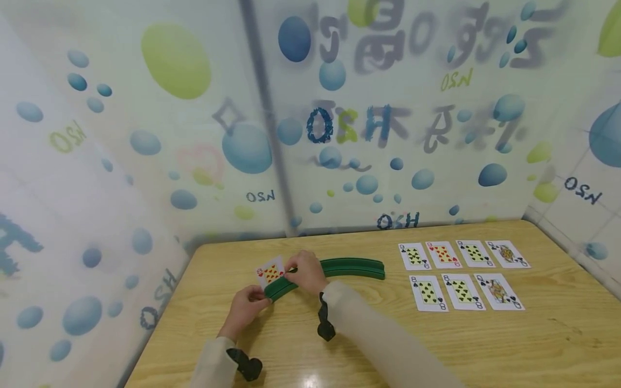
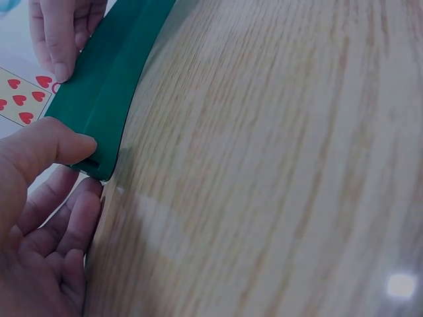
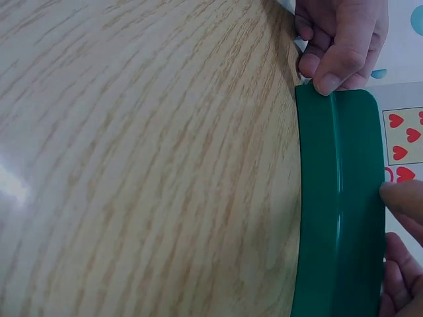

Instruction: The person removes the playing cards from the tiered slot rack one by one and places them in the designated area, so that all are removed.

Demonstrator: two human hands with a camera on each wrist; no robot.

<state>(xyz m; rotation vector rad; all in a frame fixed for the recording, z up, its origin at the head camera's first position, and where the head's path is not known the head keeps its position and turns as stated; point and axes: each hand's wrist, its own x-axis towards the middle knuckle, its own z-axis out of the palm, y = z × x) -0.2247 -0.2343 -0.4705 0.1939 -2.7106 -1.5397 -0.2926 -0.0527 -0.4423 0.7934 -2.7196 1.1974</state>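
A curved green playing card holder [image 1: 356,268] lies on the wooden table. At its left end my left hand [image 1: 245,307] grips it, the thumb [image 2: 73,146] on top and the other fingers curled below the tip. A red hearts playing card [image 1: 270,272] stands tilted behind that end, its lower edge hidden by the holder. My right hand [image 1: 308,274] reaches over the holder and pinches the card near its right-hand corner. In the right wrist view the right thumb [image 3: 404,199] sits right at the holder's edge, over the card's corner.
To the right, face-up playing cards lie in two rows: a back row with a nine of hearts [image 1: 442,254] and a queen [image 1: 507,254], and a front row with an eight of spades [image 1: 429,293] and another queen [image 1: 498,291]. A patterned curtain [image 1: 339,188] borders the table [image 1: 339,345].
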